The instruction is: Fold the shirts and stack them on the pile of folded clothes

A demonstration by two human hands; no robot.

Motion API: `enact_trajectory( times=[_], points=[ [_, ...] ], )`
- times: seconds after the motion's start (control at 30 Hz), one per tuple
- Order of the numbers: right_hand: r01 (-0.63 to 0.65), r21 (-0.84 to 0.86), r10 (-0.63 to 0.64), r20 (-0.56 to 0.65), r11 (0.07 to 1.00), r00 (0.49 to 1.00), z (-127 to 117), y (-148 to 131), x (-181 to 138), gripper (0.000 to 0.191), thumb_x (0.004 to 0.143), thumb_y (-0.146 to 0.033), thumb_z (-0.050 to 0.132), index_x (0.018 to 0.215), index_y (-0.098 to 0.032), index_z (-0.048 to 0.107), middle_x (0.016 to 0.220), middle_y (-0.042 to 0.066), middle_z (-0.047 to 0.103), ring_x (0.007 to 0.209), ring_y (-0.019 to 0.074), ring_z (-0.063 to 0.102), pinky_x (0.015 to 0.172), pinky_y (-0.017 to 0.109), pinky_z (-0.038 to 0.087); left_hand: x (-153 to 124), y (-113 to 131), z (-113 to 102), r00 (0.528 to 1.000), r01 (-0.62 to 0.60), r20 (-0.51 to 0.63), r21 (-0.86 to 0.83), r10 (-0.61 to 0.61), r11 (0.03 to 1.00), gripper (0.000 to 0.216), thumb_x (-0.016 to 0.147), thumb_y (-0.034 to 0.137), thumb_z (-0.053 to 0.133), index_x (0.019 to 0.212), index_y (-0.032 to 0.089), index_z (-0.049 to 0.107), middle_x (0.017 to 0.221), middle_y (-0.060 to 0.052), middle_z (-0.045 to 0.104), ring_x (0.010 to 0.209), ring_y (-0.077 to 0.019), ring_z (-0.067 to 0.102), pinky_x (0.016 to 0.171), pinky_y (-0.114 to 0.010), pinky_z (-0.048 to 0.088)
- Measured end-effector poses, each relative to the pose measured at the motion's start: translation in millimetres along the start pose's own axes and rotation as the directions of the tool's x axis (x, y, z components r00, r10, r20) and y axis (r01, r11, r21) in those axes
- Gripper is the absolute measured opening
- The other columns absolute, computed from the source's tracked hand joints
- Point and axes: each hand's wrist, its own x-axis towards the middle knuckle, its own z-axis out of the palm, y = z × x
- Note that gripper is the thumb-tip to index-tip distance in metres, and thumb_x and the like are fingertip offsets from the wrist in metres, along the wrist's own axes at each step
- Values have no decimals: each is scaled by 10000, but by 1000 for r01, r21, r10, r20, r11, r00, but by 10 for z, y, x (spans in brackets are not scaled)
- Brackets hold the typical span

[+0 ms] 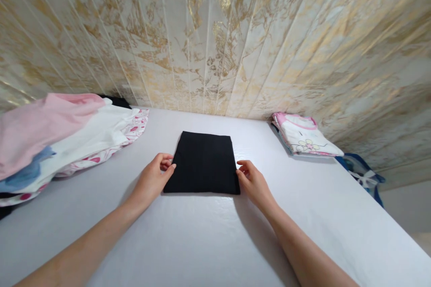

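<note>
A black garment point(204, 161), folded into a neat flat rectangle, lies in the middle of the white table. At its left edge is my left hand point(157, 174), fingers curled and thumb tip over the border of the fabric. My right hand point(253, 184) is at the opposite edge, its thumb and forefinger closed around the side of the fabric. The garment rests flat on the table between both hands. What kind of garment it is cannot be made out from the folded shape.
On the left lies a loose heap of pink, white and patterned clothes point(60, 132). A folded stack of clothes point(303, 134) with a flower print sits at the back right. Beyond the right edge of the table point(336, 215) is a blue and white item point(363, 177). A gold-patterned curtain point(208, 45) hangs behind.
</note>
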Motion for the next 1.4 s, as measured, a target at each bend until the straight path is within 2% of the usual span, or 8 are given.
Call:
enact_trajectory(
  times=[0.1,0.27,0.57,0.77,0.93,1.03,1.17,1.4],
  points=[
    [-65,-119,69,27,991,997,-64,-13,59,222,884,-365,497,1001,-222,620,856,33,674,760,183,608,703,307,431,23,18,-38,999,18,46,150,-26,988,369,785,489,515,1017,210,576,771,-4,629,711,-197,618,688,-311,487],
    [-140,-147,153,78,979,985,-32,-46,228,215,856,-415,542,790,-218,598,753,23,654,696,171,591,622,274,384,58,61,-70,995,13,90,336,-45,942,299,799,508,483,807,235,603,735,-10,651,691,-204,618,623,-281,416],
    [-124,54,124,8,991,992,126,-37,291,122,783,-326,544,733,-222,506,680,-23,596,641,145,547,601,253,376,71,-17,1,996,88,17,120,-90,989,271,741,519,553,767,253,596,663,20,655,673,-201,620,635,-280,444],
    [-56,223,66,-35,973,997,97,-96,288,160,763,-377,537,739,-228,483,664,-27,573,610,148,529,584,265,390,75,62,-1,996,88,38,-80,-85,993,334,697,557,579,755,228,577,711,10,653,713,-193,631,681,-285,468],
    [-34,338,52,-45,940,998,91,-126,286,197,755,-411,557,790,-230,489,636,-38,527,592,147,501,563,267,391,69,69,-13,986,156,79,-165,-144,974,398,661,582,621,819,220,574,670,14,653,685,-199,641,660,-294,470],
    [-49,400,70,-37,915,997,112,-101,281,241,746,-419,570,862,-216,512,738,-17,569,617,140,530,585,273,416,70,41,-9,981,182,102,-168,-166,969,406,673,566,614,879,217,590,690,1,680,699,-212,648,666,-305,466],
    [-102,426,113,0,899,994,142,-22,276,284,721,-423,601,885,-203,528,841,11,604,662,144,575,599,279,446,60,43,-5,985,159,93,-134,-148,978,336,690,549,600,779,226,579,690,-5,686,697,-212,646,655,-298,451],
    [-212,405,179,118,890,977,151,41,298,281,741,-429,551,913,-209,524,652,-51,529,544,123,504,482,241,395,10,70,25,996,84,47,-125,-79,989,290,736,513,574,799,230,587,761,4,702,778,-203,668,719,-287,468]
  ],
)
